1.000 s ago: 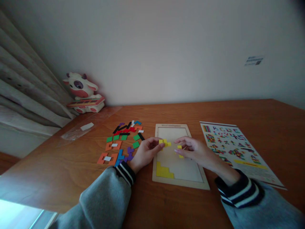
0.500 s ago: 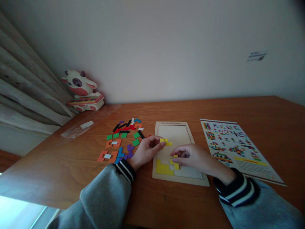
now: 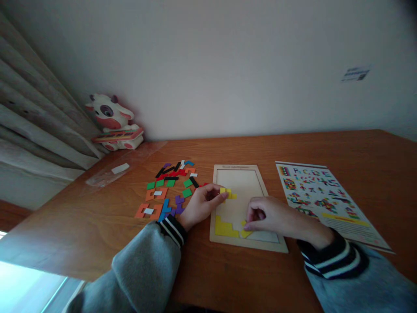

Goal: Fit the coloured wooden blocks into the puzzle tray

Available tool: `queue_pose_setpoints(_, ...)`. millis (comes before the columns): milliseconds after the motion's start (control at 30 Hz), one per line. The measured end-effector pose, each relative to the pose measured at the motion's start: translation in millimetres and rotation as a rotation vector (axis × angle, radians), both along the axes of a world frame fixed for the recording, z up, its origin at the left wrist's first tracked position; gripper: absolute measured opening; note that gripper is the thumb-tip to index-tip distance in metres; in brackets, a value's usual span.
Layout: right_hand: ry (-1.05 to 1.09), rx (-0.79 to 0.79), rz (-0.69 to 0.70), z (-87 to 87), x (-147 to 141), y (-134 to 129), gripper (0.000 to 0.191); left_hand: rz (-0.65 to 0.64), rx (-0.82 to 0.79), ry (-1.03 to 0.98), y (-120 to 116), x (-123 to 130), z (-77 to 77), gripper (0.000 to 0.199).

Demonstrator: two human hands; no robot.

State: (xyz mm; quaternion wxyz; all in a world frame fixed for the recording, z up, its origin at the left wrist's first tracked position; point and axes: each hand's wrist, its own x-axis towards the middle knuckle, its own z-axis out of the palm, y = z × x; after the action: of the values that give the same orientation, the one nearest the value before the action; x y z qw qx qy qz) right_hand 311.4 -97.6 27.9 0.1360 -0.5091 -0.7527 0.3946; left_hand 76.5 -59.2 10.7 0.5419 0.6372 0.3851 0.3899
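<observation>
A shallow wooden puzzle tray (image 3: pixel 250 248) lies in front of me, its pale inner floor partly covered. Yellow puzzle pieces (image 3: pixel 224 228) fill its near left corner. My left hand (image 3: pixel 205 200) reaches over the tray's left rim and pinches a stepped yellow puzzle piece (image 3: pixel 229 194) between thumb and fingers. Low in the tray, just right of the corner pieces, my right hand (image 3: pixel 265 214) is closed on a second yellow puzzle piece (image 3: pixel 245 234). My fingers hide part of that piece, so its full outline does not show.
Left of the tray lie loose puzzle pieces in several colours, among them green pieces (image 3: pixel 170 183) and orange pieces (image 3: pixel 157 212). A printed pattern sheet (image 3: pixel 325 195) is at the right. Farther left are a clear plastic bag (image 3: pixel 100 181) and a cow toy (image 3: pixel 112 124) with a keyboard.
My right hand has moved right and slightly nearer, bringing its yellow puzzle piece down by the tray's near edge. My left hand keeps its pinch in about the same place.
</observation>
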Motion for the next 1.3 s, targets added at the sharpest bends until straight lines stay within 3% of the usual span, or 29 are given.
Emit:
queue_pose_setpoints(567, -0.037, 0.037, 0.039, 0.5, -4, -1, 0.039, -0.029, 0.013, 0.004, -1, 0, 1.2, 0.045)
queue_pose_setpoints(700, -0.024, 0.044, 0.06, 0.2, -2, 1, 0.032, -0.025, 0.031, 0.034, -1, 0, 2.1, 0.045)
queue_pose_setpoints(1067, 0.044, 0.109, 0.251, 4.1, -3, -3, 0.021, -0.03, 0.05, 0.07, -2, -1, 2.5, 0.046)
queue_pose_setpoints(1200, 0.09, 0.09, 0.214, 2.8, -7, -4, 0.023, -0.047, 0.037, 0.067, -2, -1, 3.3, 0.046)
queue_pose_setpoints(1300, 0.157, 0.037, 0.091, -1.8, -9, -2, 0.028, -0.059, 0.029, 0.057, -2, -1, 3.8, 0.046)
